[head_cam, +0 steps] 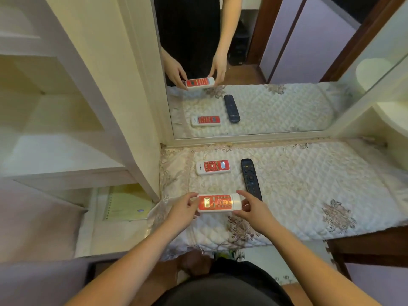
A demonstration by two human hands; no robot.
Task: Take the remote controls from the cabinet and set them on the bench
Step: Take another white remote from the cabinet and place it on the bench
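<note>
Both hands hold a red-and-white remote [217,203] by its ends: the left hand [183,209] pinches its left end, the right hand [251,208] its right end, each grip closed on it. It sits at the quilted worktop [309,184], perhaps just touching. Beyond this remote lies a second red-and-white remote [213,167]; to its right, a black remote [250,178]. A mirror [287,62] stands behind.

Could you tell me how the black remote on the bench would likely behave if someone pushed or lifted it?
The black remote looks like a rigid plastic bar, so it should lift without flexing. It lies flat and long on the quilted cover, so it probably slides or pivots rather than rolls. The soft cover may add drag, and one hand could likely lift it.
</note>
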